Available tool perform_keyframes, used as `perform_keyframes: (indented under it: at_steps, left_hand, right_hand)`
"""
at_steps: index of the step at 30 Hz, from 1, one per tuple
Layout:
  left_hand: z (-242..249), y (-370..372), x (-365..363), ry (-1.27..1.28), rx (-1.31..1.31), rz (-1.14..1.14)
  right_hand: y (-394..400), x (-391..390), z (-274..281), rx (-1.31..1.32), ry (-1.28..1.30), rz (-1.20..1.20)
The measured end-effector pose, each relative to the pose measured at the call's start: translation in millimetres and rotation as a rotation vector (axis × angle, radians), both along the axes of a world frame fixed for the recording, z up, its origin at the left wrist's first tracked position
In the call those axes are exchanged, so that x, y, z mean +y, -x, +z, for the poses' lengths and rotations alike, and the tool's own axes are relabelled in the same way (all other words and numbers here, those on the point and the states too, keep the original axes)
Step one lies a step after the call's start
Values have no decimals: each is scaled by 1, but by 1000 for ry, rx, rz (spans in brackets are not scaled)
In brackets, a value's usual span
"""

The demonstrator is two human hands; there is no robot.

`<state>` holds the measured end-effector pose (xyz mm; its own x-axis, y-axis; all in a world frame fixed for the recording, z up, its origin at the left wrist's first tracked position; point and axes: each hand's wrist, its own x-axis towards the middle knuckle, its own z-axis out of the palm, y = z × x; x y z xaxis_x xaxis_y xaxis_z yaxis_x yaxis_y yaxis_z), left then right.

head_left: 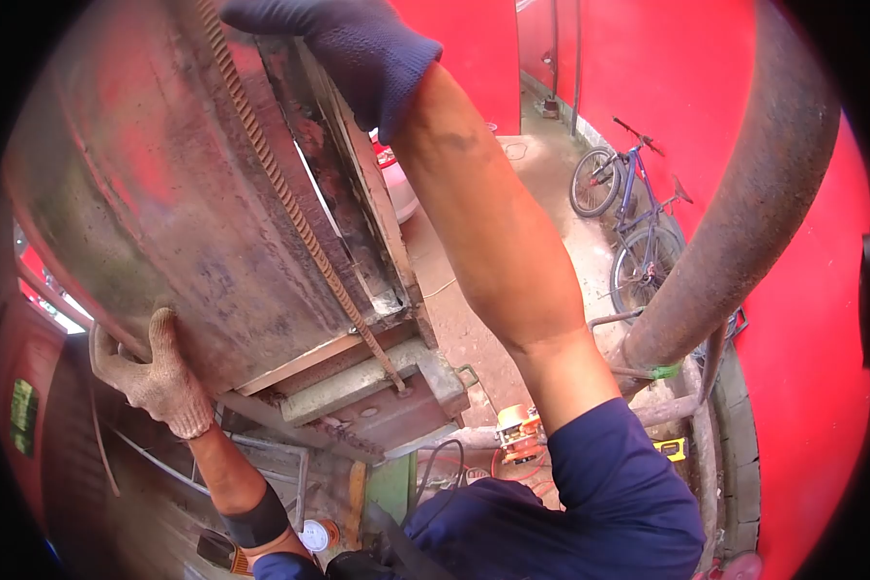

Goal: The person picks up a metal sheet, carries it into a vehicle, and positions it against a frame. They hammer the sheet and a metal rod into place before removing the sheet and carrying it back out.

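Note:
A large, stained metal panel (184, 222) with red patches takes up the upper left. My left hand (155, 379), in a beige knitted glove, grips its lower left edge, the thumb on the near face and the other fingers partly behind the edge. A ribbed steel rod (280, 184) runs slantwise across the panel down to a metal base (377, 401). High up, my right hand (358, 53) in a dark blue glove reaches over the panel's metal side frame (367, 184). Most of its fingers are cut off by the view's top, so its grip cannot be made out.
A thick rusty pipe (744, 222) curves down on the right, close to my right arm. Beyond it a bicycle (633, 208) leans by a red wall (686, 77). Below are an orange machine (519, 433), a yellow tool (671, 449), cables and a round white-topped container (316, 535).

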<state>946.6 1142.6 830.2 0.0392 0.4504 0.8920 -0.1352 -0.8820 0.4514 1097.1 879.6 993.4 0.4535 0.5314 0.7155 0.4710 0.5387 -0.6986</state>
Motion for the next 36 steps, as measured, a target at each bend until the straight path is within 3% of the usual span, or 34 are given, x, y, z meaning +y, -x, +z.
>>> perform_keyframes:
  at_steps: [6,10,16,20,25,29,32,33,35,36]
  left_hand:
    - [-4,-9,10,115,-84,-298]
    - [2,-6,0,53,-44,-144]
    - [-3,-7,3,-67,-37,-19]
    - [-3,-3,4,-21,-4,-70]
    - [-9,10,11,72,86,-182]
    - [-9,15,34,55,-155,-372]
    - [-2,21,40,-23,-72,-323]
    - [1,10,33,-96,-148,-233]
    - [5,-6,7,-233,44,80]
    - [6,-4,8,-230,37,83]
  right_hand:
    - [-10,7,-3,65,-39,61]
    - [-11,11,-4,76,-100,183]
    - [-7,9,-1,152,-39,160]
    - [8,1,-5,110,-127,98]
    - [-15,5,-7,36,-30,84]
    - [-14,6,-6,58,-29,101]
    - [-14,10,-6,77,-16,111]
    - [-14,10,-6,68,-40,102]
    - [-13,10,-7,60,-59,97]
    - [-12,9,-6,97,-41,152]
